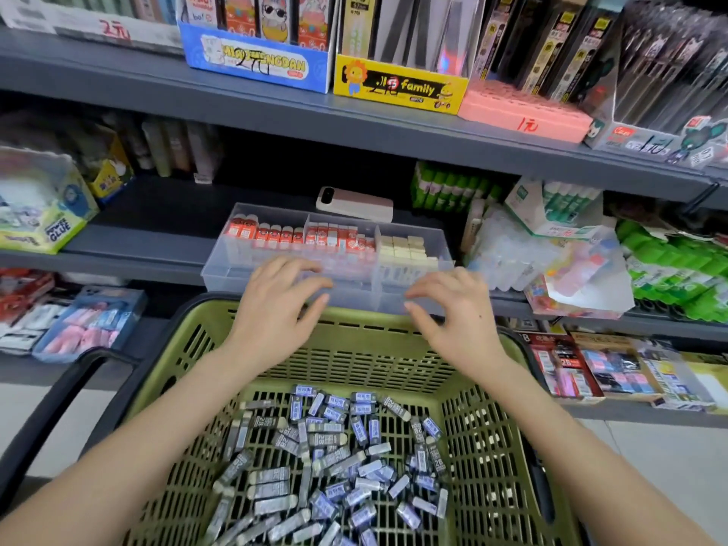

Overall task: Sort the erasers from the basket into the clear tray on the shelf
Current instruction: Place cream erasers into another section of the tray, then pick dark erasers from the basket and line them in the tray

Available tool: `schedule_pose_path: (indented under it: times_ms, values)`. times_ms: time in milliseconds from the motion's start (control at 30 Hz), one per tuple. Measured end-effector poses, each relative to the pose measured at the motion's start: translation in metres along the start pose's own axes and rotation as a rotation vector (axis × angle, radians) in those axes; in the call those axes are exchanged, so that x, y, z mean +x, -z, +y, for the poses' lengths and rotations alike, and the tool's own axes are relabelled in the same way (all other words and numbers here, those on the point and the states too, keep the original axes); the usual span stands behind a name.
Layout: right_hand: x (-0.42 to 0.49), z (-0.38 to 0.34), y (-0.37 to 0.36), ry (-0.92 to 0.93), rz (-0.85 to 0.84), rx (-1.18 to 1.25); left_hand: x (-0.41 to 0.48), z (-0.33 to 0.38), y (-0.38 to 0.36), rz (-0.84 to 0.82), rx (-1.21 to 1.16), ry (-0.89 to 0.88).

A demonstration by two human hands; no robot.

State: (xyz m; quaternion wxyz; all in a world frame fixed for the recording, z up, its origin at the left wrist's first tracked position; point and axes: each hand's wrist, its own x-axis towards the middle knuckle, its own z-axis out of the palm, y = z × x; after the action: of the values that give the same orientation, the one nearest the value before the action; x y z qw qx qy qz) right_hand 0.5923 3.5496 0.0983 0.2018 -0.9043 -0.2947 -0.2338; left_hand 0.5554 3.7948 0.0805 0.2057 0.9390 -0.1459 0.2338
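Both hands are empty, fingers loosely spread: left hand and right hand at the clear tray's front wall on the shelf. Erasers marked "2B" lie heaped in the green basket below. Overhead a yellow box reads "family"; far left, a carton says "POWER GLUE".

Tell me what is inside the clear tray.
The tray holds red-and-white erasers left and middle, cream erasers right. The left hand and right hand hide part of its front.
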Motion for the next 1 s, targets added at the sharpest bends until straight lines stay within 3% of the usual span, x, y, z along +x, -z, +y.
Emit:
schedule_pose_path:
  times_ms: [67, 167, 267, 400, 500, 567, 800, 1000]
  values:
    - [-0.025, -0.019, -0.017, 0.039, -0.163, 0.115, -0.019, -0.004, 0.006, 0.023, -0.023, -0.003]
    - [-0.063, -0.029, -0.055, -0.074, -0.596, 0.216, -0.049, -0.006, 0.004, 0.027, -0.061, 0.043]
    - [-0.096, -0.029, -0.095, -0.229, -0.86, 0.223, -0.078, -0.008, -0.013, -0.144, -0.114, 0.157]
    - [-0.12, -0.035, -0.137, -0.262, -0.92, 0.116, -0.106, -0.009, -0.055, -0.667, -0.068, 0.341]
    - [-0.128, -0.042, -0.159, -0.265, -0.939, 0.024, -0.121, -0.007, -0.089, -0.829, -0.127, 0.669]
    - [-0.131, -0.043, -0.166, -0.326, -0.918, 0.035, -0.13, -0.006, -0.107, -0.827, -0.156, 0.781]
    - [-0.129, -0.043, -0.174, -0.571, -0.917, 0.142, -0.135, -0.004, -0.135, -0.71, -0.147, 0.832]
    - [-0.125, -0.036, -0.164, -0.797, -0.806, 0.455, -0.134, -0.017, -0.128, -0.618, -0.838, 1.331]
